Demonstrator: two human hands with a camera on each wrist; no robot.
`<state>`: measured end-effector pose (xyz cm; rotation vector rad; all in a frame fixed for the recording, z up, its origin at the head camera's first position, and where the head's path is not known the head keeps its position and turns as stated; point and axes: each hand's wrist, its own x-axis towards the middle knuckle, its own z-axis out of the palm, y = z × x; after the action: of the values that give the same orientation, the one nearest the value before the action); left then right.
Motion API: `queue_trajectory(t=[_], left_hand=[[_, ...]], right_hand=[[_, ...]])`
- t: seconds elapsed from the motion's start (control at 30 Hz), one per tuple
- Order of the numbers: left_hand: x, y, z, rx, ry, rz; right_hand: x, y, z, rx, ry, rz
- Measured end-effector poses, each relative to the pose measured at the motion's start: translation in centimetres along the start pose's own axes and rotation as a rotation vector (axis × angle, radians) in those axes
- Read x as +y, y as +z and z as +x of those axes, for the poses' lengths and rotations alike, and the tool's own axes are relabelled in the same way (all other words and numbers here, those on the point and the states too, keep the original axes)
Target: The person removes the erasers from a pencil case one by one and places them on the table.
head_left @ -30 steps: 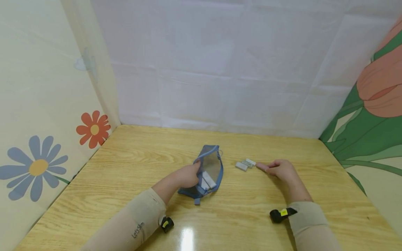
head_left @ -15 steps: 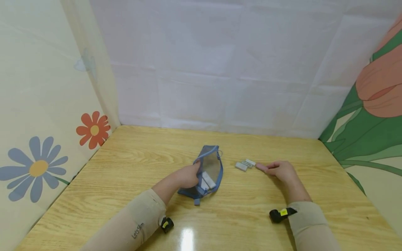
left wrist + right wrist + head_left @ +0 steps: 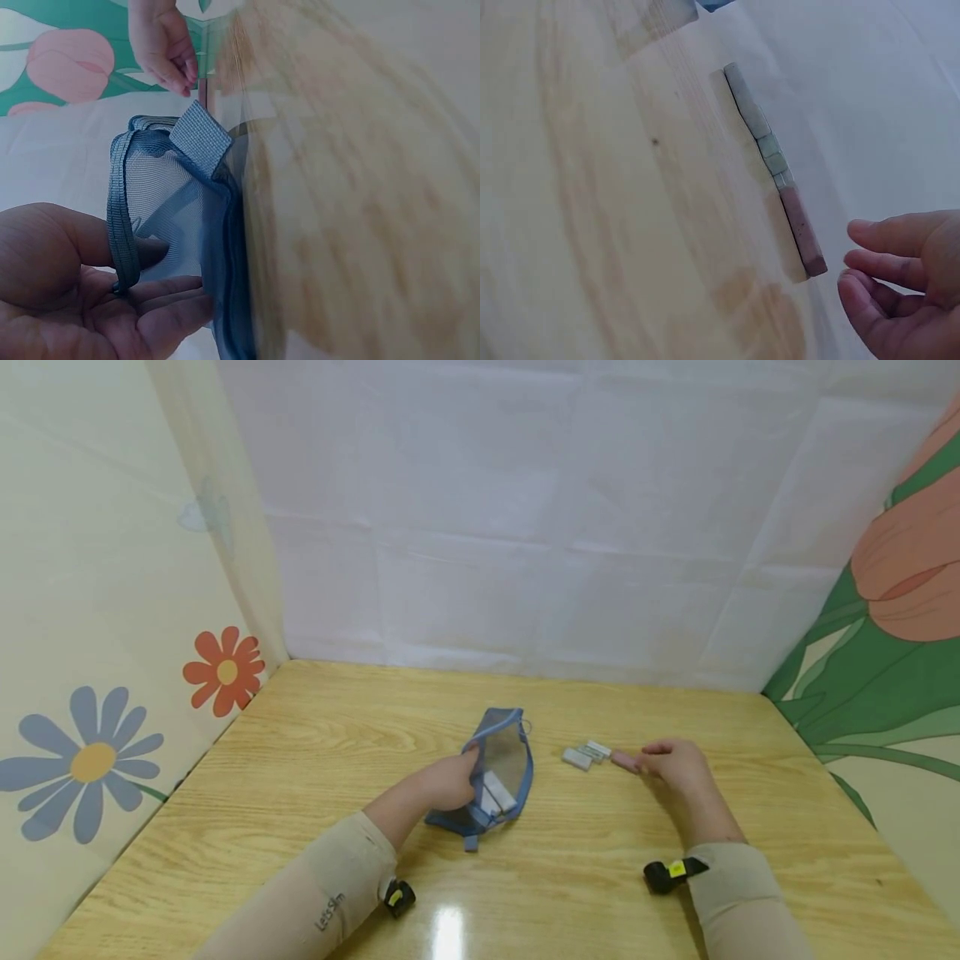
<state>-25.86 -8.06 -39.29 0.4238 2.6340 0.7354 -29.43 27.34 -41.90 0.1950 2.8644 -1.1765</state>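
A blue mesh zip pouch point(image 3: 504, 752) lies on the table with its mouth spread wide and white bars point(image 3: 498, 792) inside. My left hand point(image 3: 450, 781) holds the pouch's near-left rim; in the left wrist view the thumb goes inside the opening and the fingers point(image 3: 176, 319) lie against the mesh from outside. To the right, a small pink bar point(image 3: 625, 761) rests on the wood. My right hand point(image 3: 675, 764) is just beside that bar, with a gap between fingertips and bar in the right wrist view. Its fingers are loosely bent around nothing.
Left of the pink bar lie several pale grey-white bars point(image 3: 577, 758), flat on the wooden table point(image 3: 360, 718). White sheeting point(image 3: 495, 527) hangs behind the table. Flower-printed panels point(image 3: 82, 610) stand at both sides.
My right hand has let go of the pink bar and drawn back slightly to the right. The bar stays beside the grey-white ones. My left hand and the pouch have not moved.
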Motion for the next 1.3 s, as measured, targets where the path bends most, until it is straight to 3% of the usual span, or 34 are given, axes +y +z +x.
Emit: queue_trajectory(t=[0.23, 0.53, 0.93, 1.17, 1.3], left_hand=[[-0.2, 0.1, 0.1, 0.003, 0.009, 0.006], [-0.2, 0.1, 0.1, 0.003, 0.008, 0.0], [-0.3, 0.0, 0.2, -0.005, 0.002, -0.007], [-0.2, 0.0, 0.1, -0.009, -0.005, -0.004], [0.0, -0.1, 0.0, -0.012, -0.005, -0.003]], right_hand=[[-1.9, 0.3, -0.3, -0.01, -0.04, 0.023], [-5.1, 2.1, -1.4, -0.007, -0.209, -0.044], [-7.4, 4.6, -2.2, -0.074, -0.23, -0.011], [-9.0, 5.9, -2.8, -0.063, -0.257, -0.15], [-9.8, 7.1, -3.2, -0.09, -0.324, -0.107]])
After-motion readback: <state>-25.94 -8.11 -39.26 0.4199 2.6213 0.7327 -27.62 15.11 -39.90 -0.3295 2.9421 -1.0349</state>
